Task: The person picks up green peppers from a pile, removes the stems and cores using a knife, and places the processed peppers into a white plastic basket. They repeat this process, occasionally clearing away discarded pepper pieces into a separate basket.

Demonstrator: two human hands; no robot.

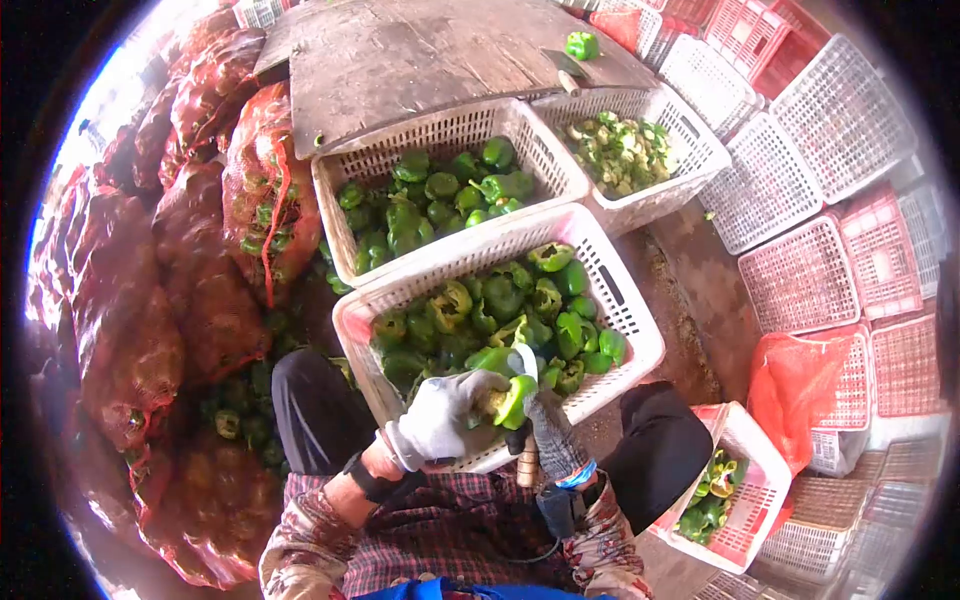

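Observation:
My left hand [448, 415], in a pale work glove, is closed around a green bell pepper [516, 403]; a pale, seedy part shows beside its fingers. My right hand [558, 440], in a dark grey glove, is closed on a knife [527, 470]. The wooden handle end sticks out below that hand, and the light blade rises beside the pepper. Both hands are close together over the near rim of a white crate [640, 335]. Inside it lie many green peppers [503, 297], several of them cut open and hollow.
Behind stand a crate of whole peppers [325, 195] and a crate of pale cores [700, 150]. A wooden board [400, 60] holds another knife [569, 82] and one pepper [581, 45]. Red mesh sacks [120, 290] pile up left. Right are stacked crates [770, 180] and a pepper-filled crate [745, 510].

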